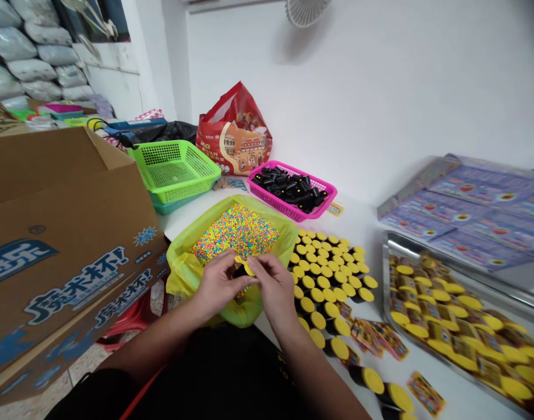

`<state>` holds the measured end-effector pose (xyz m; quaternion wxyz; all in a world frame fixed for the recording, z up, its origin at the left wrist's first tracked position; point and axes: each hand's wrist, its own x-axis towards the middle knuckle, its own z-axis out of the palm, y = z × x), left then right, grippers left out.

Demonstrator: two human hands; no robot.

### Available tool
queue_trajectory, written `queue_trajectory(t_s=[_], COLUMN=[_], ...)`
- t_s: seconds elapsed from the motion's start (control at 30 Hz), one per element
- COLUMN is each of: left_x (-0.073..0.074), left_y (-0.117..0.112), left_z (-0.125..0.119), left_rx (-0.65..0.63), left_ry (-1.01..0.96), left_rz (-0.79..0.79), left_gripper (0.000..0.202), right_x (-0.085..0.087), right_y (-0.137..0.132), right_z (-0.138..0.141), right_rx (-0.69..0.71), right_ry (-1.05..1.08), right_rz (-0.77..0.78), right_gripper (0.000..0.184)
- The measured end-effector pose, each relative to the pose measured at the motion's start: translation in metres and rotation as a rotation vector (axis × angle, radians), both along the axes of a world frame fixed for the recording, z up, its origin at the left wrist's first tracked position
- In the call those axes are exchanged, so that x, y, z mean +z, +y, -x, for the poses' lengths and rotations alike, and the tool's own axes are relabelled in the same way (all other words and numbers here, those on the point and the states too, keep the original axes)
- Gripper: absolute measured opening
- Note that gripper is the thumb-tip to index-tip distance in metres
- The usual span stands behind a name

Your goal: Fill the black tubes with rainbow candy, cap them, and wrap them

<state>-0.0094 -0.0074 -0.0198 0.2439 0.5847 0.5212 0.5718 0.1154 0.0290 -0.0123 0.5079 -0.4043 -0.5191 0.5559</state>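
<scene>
Left hand (221, 283) and right hand (273, 286): both closed, fingers curled inward, meeting at the centre of my feed. Between them I log a yellow cap (245, 265), gripped by the fingertips of both hands, and a dark tube (239, 273), mostly hidden behind the left fingers. I cannot tell whether the cap is seated on it.

Directly below the hands: one lime-green plastic bag (183, 274), mouth open, holding multicoloured candy beads (235, 233).

Just to the right: black tubes with yellow caps (326, 274), standing in close rows on a white table (363, 224). Several printed cards (427, 394) lie among the nearer tubes, lower right.

Farther right: one steel tray (386, 280) packed with labelled yellow-capped tubes (450, 321), lying on their sides. Beyond it, I list a spread of purple printed sheets (481, 216).

Behind the bag: one pink plastic basket (273, 202) of black tubes (291, 188), one lime-green basket (171, 195) stacked on a teal one, and a red printed bag (234, 131).

Left of the hands: a cardboard carton (61, 251) with blue print.
</scene>
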Motion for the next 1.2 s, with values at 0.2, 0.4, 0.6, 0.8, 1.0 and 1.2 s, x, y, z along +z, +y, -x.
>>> queue_trajectory(t_s=[0.2, 0.4, 0.6, 0.8, 1.0, 1.2], left_x=[0.001, 0.004, -0.002, -0.002, -0.005, -0.006], left_y=[0.0, -0.002, -0.001, -0.001, -0.002, -0.002], left_z=[0.003, 0.005, 0.008, 0.01, 0.011, 0.013], left_rx=[0.002, -0.031, -0.011, 0.021, 0.038, 0.127], left_ry=[0.038, -0.049, -0.051, 0.083, 0.125, 0.176], left_rz=[-0.027, 0.031, 0.034, -0.076, -0.126, -0.234], left_gripper=[0.049, 0.049, 0.042, 0.033, 0.018, 0.01], right_x=[-0.006, 0.003, 0.004, 0.002, 0.004, 0.002], right_y=[0.003, 0.001, 0.0, -0.001, 0.001, 0.002], right_z=[-0.001, 0.001, -0.003, -0.008, -0.012, -0.008], right_rx=[-0.052, -0.048, 0.096, -0.013, 0.095, 0.224], right_ry=[-0.028, -0.08, -0.216, -0.438, -0.449, -0.281], right_rz=[-0.077, -0.085, -0.131, -0.511, -0.628, -0.342], right_gripper=[0.032, 0.032, 0.028, 0.014, 0.015, 0.022])
